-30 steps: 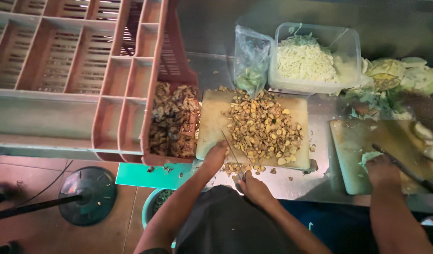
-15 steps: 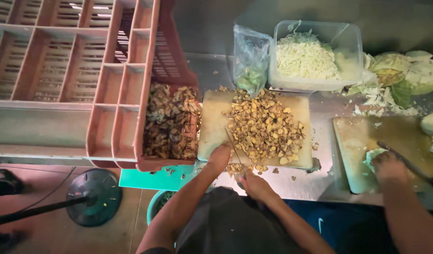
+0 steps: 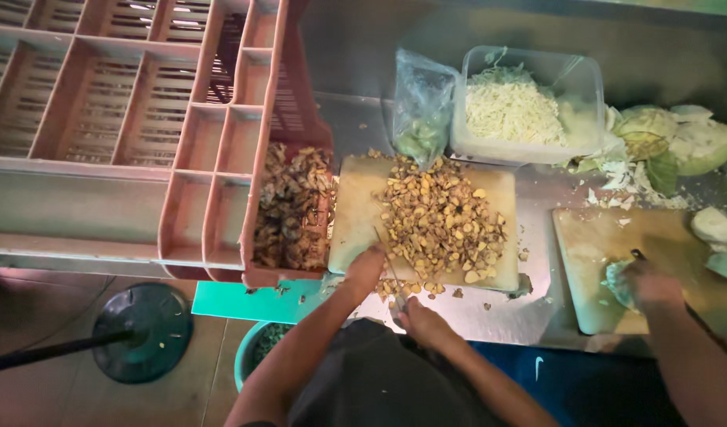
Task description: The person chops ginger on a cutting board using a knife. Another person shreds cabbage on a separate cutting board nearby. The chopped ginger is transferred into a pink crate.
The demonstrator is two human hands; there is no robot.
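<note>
Knife (image 3: 389, 269) is gripped by right hand (image 3: 423, 320) at frame centre-bottom; handle is the hold point, blade thin, stiff. Left hand (image 3: 365, 269) is pressed, fingers curled, by chopped pieces (image 3: 442, 221) on board (image 3: 355, 213): light, loose, crumbly.

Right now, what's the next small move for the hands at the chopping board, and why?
Probably draw the knife in the right hand through the pieces at the near edge of the cutting board. The left hand already rests there, and the heap of chopped brown pieces crowds the middle, with bits spilled over the edge.
</note>
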